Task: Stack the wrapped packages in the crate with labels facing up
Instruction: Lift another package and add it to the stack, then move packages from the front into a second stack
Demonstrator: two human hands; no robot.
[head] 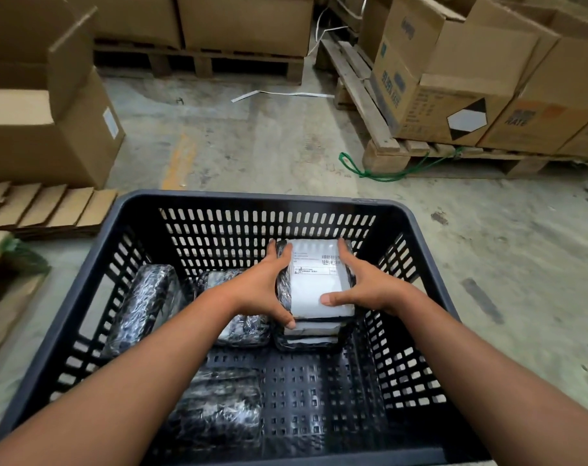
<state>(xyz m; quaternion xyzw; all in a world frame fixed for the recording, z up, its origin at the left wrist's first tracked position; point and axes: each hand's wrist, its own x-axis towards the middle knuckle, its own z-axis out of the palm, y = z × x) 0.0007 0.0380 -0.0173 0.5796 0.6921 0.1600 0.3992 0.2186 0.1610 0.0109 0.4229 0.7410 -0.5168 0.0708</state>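
Note:
A dark grey slotted crate (252, 200) stands on the floor in front of me. Toward its far right side rises a stack of black-wrapped packages (311, 331). The top package (314, 280) shows a white label facing up. My left hand (265, 287) grips its left edge and my right hand (363, 284) grips its right edge, thumb on the label. Other wrapped packages lie in the crate: one leaning at the left wall (141, 307), one behind my left wrist (245, 327), one near the front (218, 408).
Open cardboard boxes (50, 122) and flattened cardboard (47, 210) lie at the left. Wooden pallets with boxes (454, 89) stand at the right and back. A green cord (369, 171) lies on the concrete floor beyond the crate.

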